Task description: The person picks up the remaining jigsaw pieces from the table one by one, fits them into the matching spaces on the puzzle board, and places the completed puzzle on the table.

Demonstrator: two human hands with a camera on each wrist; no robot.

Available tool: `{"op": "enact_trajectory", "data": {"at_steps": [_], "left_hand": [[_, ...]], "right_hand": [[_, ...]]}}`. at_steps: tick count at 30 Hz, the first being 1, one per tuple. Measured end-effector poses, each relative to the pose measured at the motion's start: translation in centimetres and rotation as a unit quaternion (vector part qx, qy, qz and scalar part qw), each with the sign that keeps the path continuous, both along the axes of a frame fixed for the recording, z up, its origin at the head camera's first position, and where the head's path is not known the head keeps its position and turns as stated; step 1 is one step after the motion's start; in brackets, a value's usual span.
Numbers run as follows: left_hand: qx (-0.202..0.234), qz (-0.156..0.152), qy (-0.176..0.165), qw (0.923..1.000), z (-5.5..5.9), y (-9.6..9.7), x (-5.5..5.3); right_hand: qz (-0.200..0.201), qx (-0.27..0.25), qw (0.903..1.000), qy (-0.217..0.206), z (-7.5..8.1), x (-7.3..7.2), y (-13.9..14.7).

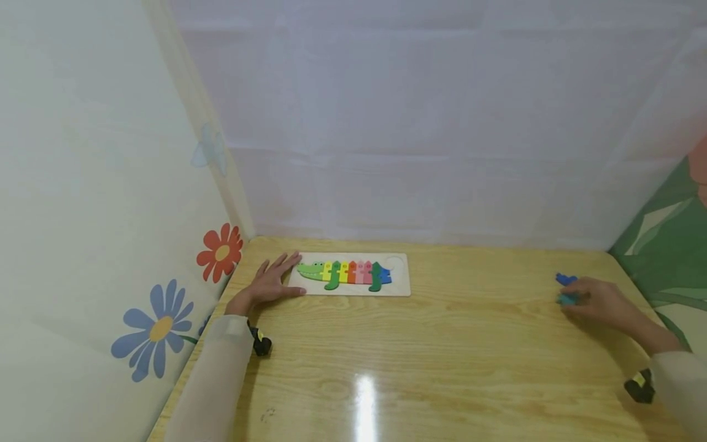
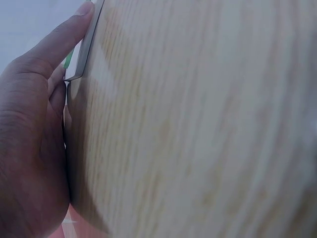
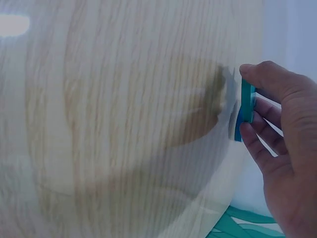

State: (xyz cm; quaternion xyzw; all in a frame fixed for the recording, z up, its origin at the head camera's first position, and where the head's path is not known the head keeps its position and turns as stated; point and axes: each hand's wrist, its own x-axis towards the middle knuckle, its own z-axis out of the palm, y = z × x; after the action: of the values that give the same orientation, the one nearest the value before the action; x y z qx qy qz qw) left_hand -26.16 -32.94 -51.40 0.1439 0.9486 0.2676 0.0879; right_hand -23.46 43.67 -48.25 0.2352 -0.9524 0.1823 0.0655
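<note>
A wooden crocodile puzzle board (image 1: 400,285) lies near the back of the table, with a green head and several coloured pieces in a row up to a blue one. My left hand (image 1: 270,283) rests at its left end with fingers spread; the thumb touches the front corner and the fingertips reach the back corner. At the far right, my right hand (image 1: 602,302) pinches a teal puzzle piece (image 3: 247,101) between thumb and fingers, partly hidden by them. Just behind it lies a blue puzzle piece (image 1: 564,279), which the teal one overlaps in the right wrist view.
The wooden table (image 1: 469,350) ends against a pale cloth backdrop (image 1: 420,153). Flower-printed sheeting (image 1: 160,328) closes off the left side, and a green leaf print (image 1: 657,245) stands along the right edge.
</note>
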Motion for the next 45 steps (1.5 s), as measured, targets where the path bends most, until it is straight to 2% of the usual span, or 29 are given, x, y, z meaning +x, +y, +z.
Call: {"op": "enact_trajectory", "data": {"at_steps": [8, 20, 31, 39, 45], "left_hand": [[-0.022, 0.006, -0.015, 0.9996, 0.0, -0.2, -0.2], [-0.019, 0.006, -0.016, 0.9997, 0.0, -0.2, -0.2], [-0.013, 0.007, -0.015, 0.9998, -0.3, -0.1, 0.0], [-0.019, 0.008, -0.015, 0.9997, -0.2, -0.1, -0.2], [-0.021, 0.009, -0.014, 0.9996, -0.2, -0.1, -0.4]], "right_hand": [[0.012, 0.002, 0.9999, -0.008, 0.7, -0.2, -1.4], [0.070, -0.009, 0.9968, 0.038, 0.8, -0.9, -3.3], [0.101, -0.015, 0.9923, 0.070, 1.5, -1.7, -5.4], [0.101, -0.011, 0.9940, 0.039, 2.0, -1.8, -6.7], [0.112, -0.014, 0.9919, 0.058, 2.3, -2.1, -7.8]]}}
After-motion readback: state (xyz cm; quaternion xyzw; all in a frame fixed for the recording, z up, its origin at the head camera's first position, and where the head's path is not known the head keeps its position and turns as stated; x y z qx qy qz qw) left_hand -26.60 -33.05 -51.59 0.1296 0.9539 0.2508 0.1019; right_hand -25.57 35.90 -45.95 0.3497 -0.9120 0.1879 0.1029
